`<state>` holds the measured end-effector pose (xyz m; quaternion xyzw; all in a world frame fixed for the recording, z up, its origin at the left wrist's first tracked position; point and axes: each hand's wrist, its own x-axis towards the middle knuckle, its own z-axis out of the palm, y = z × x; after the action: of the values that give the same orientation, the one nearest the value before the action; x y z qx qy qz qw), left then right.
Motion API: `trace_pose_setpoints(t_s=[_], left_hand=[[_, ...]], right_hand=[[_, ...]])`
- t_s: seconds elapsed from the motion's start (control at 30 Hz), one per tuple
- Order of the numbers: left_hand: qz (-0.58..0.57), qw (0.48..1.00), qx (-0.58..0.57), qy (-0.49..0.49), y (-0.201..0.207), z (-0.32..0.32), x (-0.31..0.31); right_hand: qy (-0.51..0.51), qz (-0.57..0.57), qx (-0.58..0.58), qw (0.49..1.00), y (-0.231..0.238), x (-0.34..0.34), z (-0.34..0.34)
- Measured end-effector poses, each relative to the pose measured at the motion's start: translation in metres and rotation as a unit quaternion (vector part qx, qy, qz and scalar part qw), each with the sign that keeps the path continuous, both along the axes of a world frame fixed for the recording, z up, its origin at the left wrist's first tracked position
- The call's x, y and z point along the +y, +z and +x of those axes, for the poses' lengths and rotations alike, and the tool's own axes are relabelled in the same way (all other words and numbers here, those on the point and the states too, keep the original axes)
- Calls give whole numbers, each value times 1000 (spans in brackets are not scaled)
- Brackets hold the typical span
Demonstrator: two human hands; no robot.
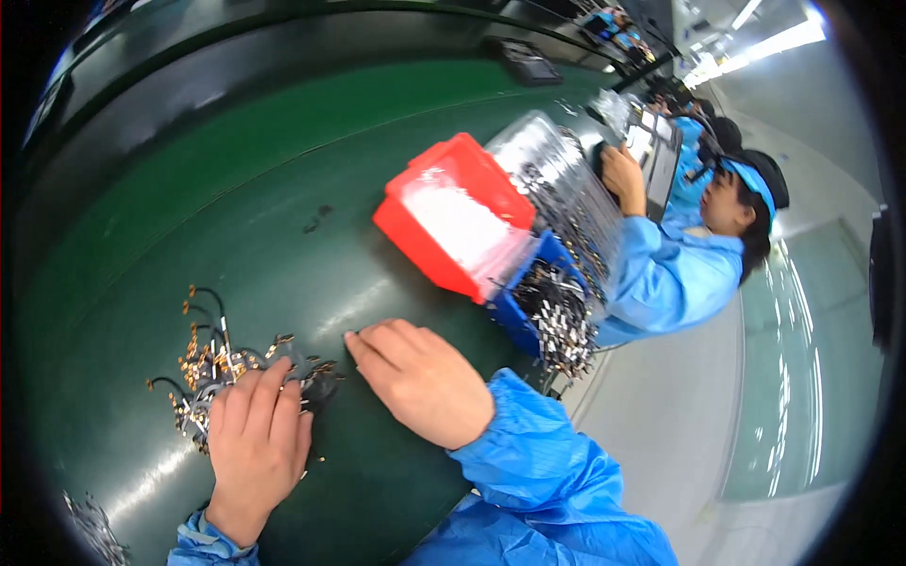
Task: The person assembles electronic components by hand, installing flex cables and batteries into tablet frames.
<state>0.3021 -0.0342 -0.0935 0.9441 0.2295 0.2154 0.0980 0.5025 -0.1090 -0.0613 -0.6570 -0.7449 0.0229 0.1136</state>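
Observation:
A loose heap of short black cables with gold-coloured metal ends (203, 363) lies on the green work surface. My left hand (255, 434) rests palm down on the heap's near side, its fingers stretched out over the cables. Just right of the heap, my right hand (420, 377) is held low over the surface with its fingers pressed together and pointing left. A tiny dark spot shows at its fingertips; what they hold, if anything, is too small to make out.
Beyond my right hand stand a red bin (392, 212), a blue bin (510, 316) filled with cables and a clear plastic tray (543, 141). A co-worker in a blue smock (661, 269) sits to the right. More thin parts (94, 528) lie at the lower left.

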Motion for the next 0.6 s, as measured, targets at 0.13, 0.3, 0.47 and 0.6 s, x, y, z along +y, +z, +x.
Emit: trace_pose_setpoints(t_s=[0.13, 0.3, 0.47, 0.6], left_hand=[[17, 1000, 14, 13, -1, 0, 0], [12, 1000, 7, -4, 2, 7, -1], [11, 1000, 13, 11, -3, -1, 4], [-19, 1000, -6, 16, 1, -2, 0]], right_hand=[[-37, 35, 9, 999, -11, -15, -10], [-87, 92, 160, 979, -13, -33, -3], [-98, 155, 135, 974, 45, -71, 1], [-472, 294, 144, 819, 55, -116, 65]])
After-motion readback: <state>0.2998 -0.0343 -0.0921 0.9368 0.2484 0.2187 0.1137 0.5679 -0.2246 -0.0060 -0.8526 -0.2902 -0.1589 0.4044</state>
